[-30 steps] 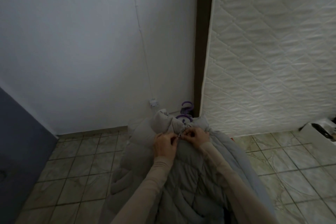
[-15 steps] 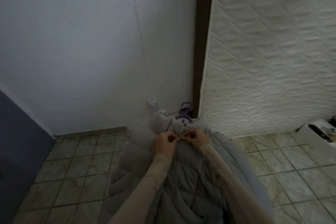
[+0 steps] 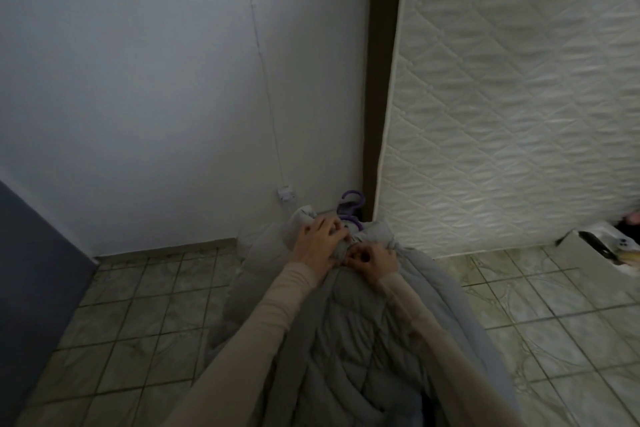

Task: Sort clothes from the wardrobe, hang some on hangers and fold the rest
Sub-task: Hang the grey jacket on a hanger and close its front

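Big grey quilted puffer coat [image 3: 349, 340] fills the bottom middle, spread toward the far corner of the tiled floor [image 3: 138, 305]. Left hand [image 3: 318, 246] grips the collar, fingers curled over it; right hand [image 3: 374, 260] pinches the front just beside it. A purple plastic hanger hook [image 3: 351, 199] pokes out past the collar. White quilted mattress [image 3: 519, 97] leans upright on the right, small wall socket [image 3: 285, 192] behind.

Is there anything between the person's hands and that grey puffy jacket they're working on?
Nothing visible. The left hand grips the collar of the grey quilted jacket directly, and the right hand pinches its front just below. The purple hanger sticks out above the collar, beyond both hands.
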`<action>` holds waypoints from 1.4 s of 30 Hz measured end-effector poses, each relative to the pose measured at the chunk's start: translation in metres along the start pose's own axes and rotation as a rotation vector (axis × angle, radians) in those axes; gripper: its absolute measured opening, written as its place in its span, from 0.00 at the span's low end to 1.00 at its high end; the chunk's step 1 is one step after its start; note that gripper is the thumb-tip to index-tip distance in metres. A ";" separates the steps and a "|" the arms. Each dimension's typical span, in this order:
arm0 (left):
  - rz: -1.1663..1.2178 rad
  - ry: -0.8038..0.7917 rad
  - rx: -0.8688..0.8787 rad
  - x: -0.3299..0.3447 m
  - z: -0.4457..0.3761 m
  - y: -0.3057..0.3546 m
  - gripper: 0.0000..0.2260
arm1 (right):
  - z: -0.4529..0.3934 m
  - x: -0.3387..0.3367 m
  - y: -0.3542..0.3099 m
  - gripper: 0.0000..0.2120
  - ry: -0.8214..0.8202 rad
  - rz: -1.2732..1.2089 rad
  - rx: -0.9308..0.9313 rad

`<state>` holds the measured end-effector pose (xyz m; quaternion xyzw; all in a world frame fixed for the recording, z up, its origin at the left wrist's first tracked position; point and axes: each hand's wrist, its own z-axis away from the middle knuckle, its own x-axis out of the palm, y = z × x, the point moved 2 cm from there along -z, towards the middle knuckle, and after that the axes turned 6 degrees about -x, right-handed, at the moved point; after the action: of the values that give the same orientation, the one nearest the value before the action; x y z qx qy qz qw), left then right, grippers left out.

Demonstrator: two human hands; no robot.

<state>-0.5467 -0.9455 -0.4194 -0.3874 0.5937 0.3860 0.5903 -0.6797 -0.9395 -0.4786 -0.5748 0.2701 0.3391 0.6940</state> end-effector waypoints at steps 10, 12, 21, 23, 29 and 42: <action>-0.154 -0.139 0.042 0.019 -0.007 -0.006 0.19 | 0.007 -0.004 -0.006 0.14 0.070 0.045 -0.062; -0.133 -0.153 0.026 0.021 -0.005 -0.006 0.19 | 0.008 -0.004 -0.007 0.14 0.076 0.049 -0.072; -0.092 -0.120 0.011 0.018 -0.008 -0.001 0.17 | 0.010 -0.005 -0.009 0.13 0.094 0.045 -0.071; -0.076 -0.111 0.018 0.018 -0.010 -0.003 0.17 | 0.010 -0.005 -0.010 0.12 0.093 0.057 -0.077; 0.007 -0.040 -0.001 0.024 -0.010 -0.010 0.18 | 0.012 -0.005 -0.010 0.12 0.115 0.070 -0.080; 0.331 -0.017 -0.108 0.029 -0.011 -0.017 0.29 | 0.024 -0.009 -0.017 0.24 0.146 0.001 -0.132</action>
<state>-0.5359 -0.9623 -0.4482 -0.3121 0.6228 0.5127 0.5018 -0.6725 -0.9196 -0.4570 -0.6425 0.2971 0.3136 0.6329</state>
